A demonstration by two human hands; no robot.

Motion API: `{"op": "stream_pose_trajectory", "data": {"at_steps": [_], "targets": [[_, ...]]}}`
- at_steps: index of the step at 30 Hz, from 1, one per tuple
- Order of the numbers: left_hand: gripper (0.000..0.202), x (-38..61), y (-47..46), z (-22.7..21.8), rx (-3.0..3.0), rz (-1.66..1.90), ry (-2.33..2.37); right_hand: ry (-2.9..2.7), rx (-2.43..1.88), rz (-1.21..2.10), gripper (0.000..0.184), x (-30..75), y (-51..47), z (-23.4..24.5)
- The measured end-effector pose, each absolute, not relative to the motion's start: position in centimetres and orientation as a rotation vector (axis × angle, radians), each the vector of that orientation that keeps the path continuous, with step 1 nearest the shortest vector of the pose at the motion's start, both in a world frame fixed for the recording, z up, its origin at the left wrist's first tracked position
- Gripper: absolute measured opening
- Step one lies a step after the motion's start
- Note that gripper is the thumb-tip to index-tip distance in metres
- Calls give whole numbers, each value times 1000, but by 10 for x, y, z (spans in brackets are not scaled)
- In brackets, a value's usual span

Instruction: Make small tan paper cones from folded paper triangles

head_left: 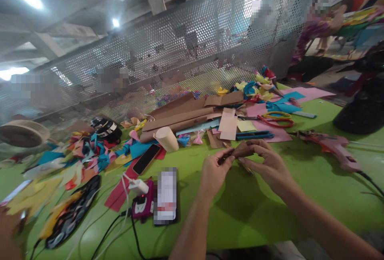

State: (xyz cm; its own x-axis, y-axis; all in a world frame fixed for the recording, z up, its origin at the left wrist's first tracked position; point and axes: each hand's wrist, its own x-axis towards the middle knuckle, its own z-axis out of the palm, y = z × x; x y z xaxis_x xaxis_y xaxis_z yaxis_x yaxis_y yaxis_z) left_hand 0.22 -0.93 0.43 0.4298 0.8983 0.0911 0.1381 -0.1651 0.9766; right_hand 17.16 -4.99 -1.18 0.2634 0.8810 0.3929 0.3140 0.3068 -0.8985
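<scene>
Both of my hands meet over the green table (pixel 249 228), a little right of the middle. My left hand (pixel 213 172) pinches one end of a small piece of brown paper (pixel 242 150). The fingers of my right hand (pixel 267 163) are curled round its other end. The piece looks folded or rolled; its exact shape is partly hidden by my fingers. Just behind my hands lie a pale pink paper strip (pixel 228 124) and a dark blue tool (pixel 255 135). A pink glue gun (pixel 339 148) rests to the right of my right hand.
A phone (pixel 165 196) and a purple power socket (pixel 143 202) with cables lie left of my hands. Behind are brown card sheets (pixel 183 118), a cream paper roll (pixel 167 139) and red-handled scissors (pixel 276 122). Paper scraps (pixel 102 156) heap at left. Another person's hand (pixel 10 228) shows there.
</scene>
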Motion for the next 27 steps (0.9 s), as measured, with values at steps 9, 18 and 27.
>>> {"op": "stream_pose_trajectory", "data": {"at_steps": [9,18,27], "targets": [[41,3,-10,2,1526,868,881,-1273,-1267,523,20,171,-49,-13],[44,4,-5,-4,1431,901,831,-1289,-1268,495,19,171,-48,-10],[55,-4,7,-12,1422,810,753,-1331,-1192,385,22,172,-44,-17]]}}
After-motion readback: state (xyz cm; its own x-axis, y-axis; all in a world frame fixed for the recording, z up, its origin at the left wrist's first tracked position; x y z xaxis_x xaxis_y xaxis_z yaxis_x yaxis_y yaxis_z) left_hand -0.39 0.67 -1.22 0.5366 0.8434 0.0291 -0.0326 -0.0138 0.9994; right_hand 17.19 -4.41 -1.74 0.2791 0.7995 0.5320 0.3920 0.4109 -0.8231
